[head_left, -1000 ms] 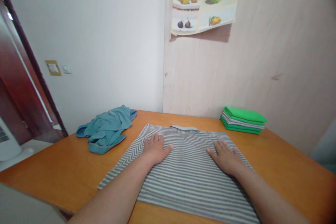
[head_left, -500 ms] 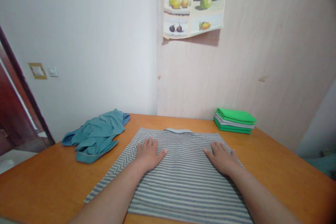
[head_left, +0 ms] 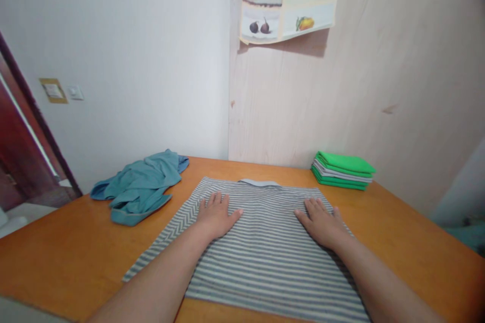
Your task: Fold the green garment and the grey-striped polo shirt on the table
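A grey-and-white striped shirt [head_left: 265,242] lies spread flat on the orange-brown table [head_left: 68,257], its pale collar [head_left: 259,182] toward the wall. My left hand [head_left: 217,216] rests palm down on the shirt's upper left part, fingers apart. On the upper right part lies my right hand [head_left: 321,222], also flat with its fingers spread. Neither hand grips the cloth. My forearms cover parts of the shirt's left and right sides.
A crumpled teal garment [head_left: 142,184] lies at the back left of the table. At the back right sits a folded stack of green and grey cloth [head_left: 343,170]. Behind the table stands a wall with a sheet of fruit pictures [head_left: 290,2].
The camera view has tipped slightly downward, so the wall pictures sit higher. Both hands stay at about the same places on the shirt.
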The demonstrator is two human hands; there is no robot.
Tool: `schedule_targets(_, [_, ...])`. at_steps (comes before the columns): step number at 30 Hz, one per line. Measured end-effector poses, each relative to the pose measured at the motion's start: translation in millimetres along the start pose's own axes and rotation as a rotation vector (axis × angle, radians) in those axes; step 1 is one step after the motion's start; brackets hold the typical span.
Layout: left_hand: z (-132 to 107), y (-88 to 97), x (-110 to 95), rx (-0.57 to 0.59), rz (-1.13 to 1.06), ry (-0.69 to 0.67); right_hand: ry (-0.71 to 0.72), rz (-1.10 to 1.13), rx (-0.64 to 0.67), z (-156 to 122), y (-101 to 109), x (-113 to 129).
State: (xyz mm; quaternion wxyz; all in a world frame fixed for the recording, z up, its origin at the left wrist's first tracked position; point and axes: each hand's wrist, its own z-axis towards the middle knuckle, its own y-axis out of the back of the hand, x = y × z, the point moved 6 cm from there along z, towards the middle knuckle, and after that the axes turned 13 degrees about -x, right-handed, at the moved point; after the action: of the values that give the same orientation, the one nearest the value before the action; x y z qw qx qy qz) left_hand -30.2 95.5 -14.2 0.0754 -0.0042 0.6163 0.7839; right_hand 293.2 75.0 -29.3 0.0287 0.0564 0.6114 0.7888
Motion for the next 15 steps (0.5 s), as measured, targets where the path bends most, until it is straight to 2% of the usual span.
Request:
schedule_targets(6, [-2,-0.4,0,0.01,-0.029,0.008,0.001,-0.043,-0.046,2,-6,-7])
schedule_targets(12, [-4,-1.1,0,0.021,-0.084,0.018,0.095,-0.063,-0.081,7,-23,-15])
schedule_targets(15, [-5,-1.8,0,0.028,-0.098,0.028,0.116,-0.072,-0.131,11,-25,-19])
